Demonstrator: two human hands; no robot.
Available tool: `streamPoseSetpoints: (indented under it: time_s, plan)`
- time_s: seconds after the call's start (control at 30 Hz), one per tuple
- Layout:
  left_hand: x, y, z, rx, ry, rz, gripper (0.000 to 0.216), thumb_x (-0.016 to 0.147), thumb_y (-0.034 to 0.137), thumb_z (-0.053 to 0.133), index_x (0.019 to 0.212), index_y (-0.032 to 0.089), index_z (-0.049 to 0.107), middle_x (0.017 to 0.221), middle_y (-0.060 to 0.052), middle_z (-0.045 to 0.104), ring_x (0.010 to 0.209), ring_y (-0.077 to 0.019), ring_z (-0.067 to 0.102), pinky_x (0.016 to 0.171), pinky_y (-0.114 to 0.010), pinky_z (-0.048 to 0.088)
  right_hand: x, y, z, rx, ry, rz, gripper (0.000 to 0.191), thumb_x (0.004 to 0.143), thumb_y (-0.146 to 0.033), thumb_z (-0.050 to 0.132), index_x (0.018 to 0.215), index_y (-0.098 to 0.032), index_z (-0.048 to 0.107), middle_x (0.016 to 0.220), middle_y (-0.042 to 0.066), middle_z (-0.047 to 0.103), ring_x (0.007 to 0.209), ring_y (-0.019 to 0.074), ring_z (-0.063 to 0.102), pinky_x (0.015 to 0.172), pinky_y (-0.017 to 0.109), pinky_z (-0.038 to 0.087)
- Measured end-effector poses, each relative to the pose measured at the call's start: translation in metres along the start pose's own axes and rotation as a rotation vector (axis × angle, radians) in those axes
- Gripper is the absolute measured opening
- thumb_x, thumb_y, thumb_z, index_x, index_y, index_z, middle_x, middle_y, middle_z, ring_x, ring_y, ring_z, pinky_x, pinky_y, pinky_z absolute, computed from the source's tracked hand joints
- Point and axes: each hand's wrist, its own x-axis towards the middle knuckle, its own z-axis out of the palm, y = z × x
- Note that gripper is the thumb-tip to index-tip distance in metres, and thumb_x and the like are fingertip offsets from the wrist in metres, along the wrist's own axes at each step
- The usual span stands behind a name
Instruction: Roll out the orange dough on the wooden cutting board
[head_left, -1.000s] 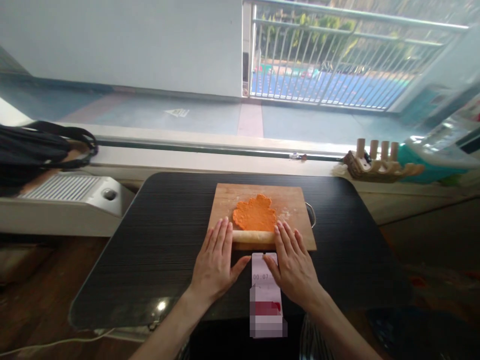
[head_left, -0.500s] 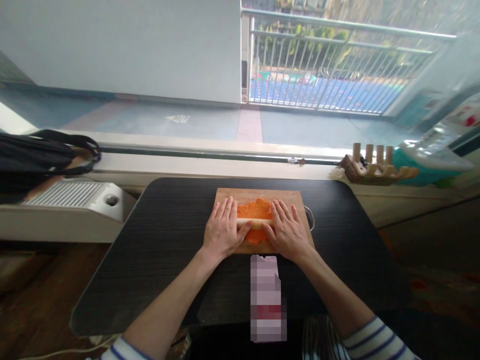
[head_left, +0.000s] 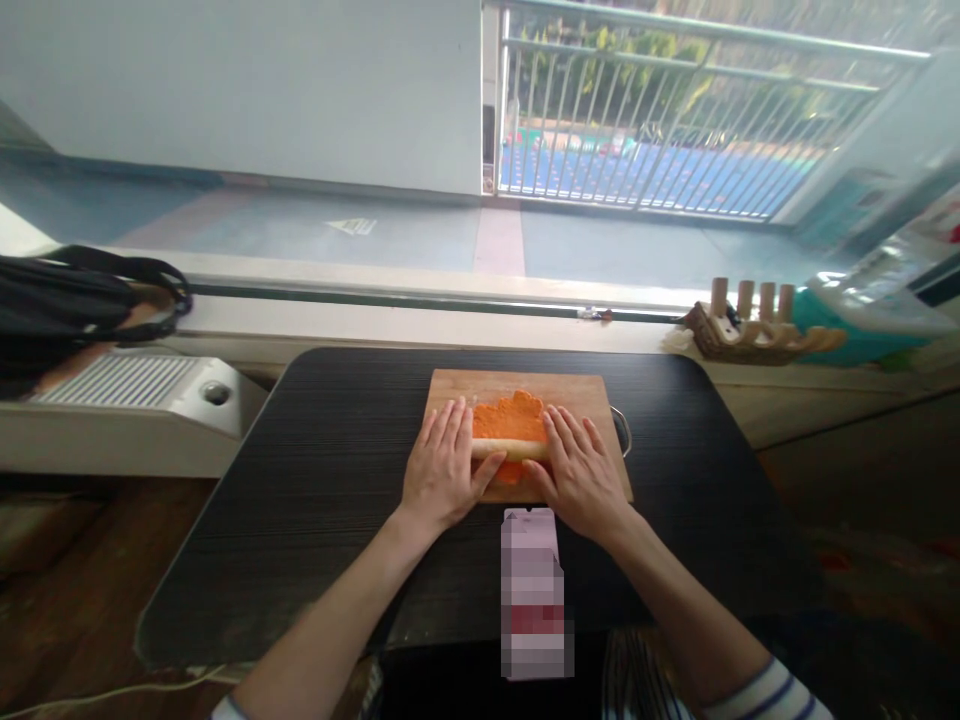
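Resting a bare left hand flat over the left end of a slim, pale wooden rolling pin, stretching the fingers forward, unclenched, and pointing the thumb inward along the near side. Resting a bare right hand likewise over the right end, fanning its fingers slightly rather than making a fist. Hiding both pin ends beneath the hands. Holding the pin crosswise on a thin, ragged-edged orange sheet of dough-like material, leaving most of it visible beyond the pin and a small part on the near side. Working over a rectangular light-brown wooden board with a curved metal handle at its right edge, on a black wood-grained table. Having a flat, pale pink rectangular object, partly blurred, just beside the board's near edge. Wearing white sleeves with blue stripes. Facing a white window sill.
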Motion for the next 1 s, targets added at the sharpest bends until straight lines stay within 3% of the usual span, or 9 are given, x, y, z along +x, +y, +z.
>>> streamPoseSetpoints:
  time_s: [0.17,0.43,0.63,0.83,1.0]
  plan:
    - [0.019,-0.002,0.003,0.016,-0.006,-0.025,0.073,0.093,0.059,0.027,0.130,0.001,0.051,0.136,-0.023,0.051,0.130,-0.0323,0.044,0.110,-0.050,0.030,0.016,0.006,0.000,-0.014,-0.044,0.032,0.063,0.096,-0.048,0.032,0.143,-0.006,0.036,0.148,0.016,0.039,0.140,0.0262,0.029,0.115,0.047,0.020]
    - [0.001,-0.001,-0.003,-0.004,-0.028,-0.001,0.065,0.095,0.052,0.026,0.133,0.003,0.048,0.140,-0.019,0.047,0.132,-0.0289,0.042,0.112,-0.047,0.029,-0.005,0.006,-0.002,-0.004,0.021,-0.049,0.059,0.097,-0.044,0.033,0.143,-0.006,0.036,0.148,0.013,0.039,0.140,0.0238,0.030,0.116,0.044,0.018]
    - [-0.002,-0.003,-0.006,-0.027,0.003,0.002,0.054,0.097,0.042,0.027,0.133,0.008,0.049,0.138,-0.015,0.051,0.129,-0.0271,0.046,0.109,-0.047,0.032,-0.013,0.007,0.001,0.000,0.036,-0.013,0.055,0.098,-0.041,0.032,0.141,-0.007,0.038,0.147,0.013,0.042,0.138,0.0241,0.032,0.114,0.045,0.022]
    - [-0.005,-0.009,-0.006,-0.057,0.115,-0.028,0.035,0.096,0.032,0.035,0.107,0.014,0.063,0.117,-0.012,0.065,0.110,-0.0252,0.057,0.094,-0.040,0.043,-0.013,0.010,0.006,0.071,0.056,0.009,0.045,0.098,-0.034,0.034,0.135,-0.011,0.047,0.139,0.010,0.051,0.132,0.0230,0.041,0.108,0.040,0.032]
    - [-0.004,-0.009,-0.010,-0.039,0.148,-0.033,0.032,0.096,0.032,0.038,0.078,0.018,0.060,0.086,-0.009,0.065,0.084,-0.0229,0.056,0.077,-0.036,0.046,-0.012,0.016,0.011,0.155,0.172,-0.039,0.034,0.098,-0.032,0.040,0.123,-0.018,0.058,0.126,0.008,0.063,0.120,0.0219,0.052,0.098,0.038,0.040]
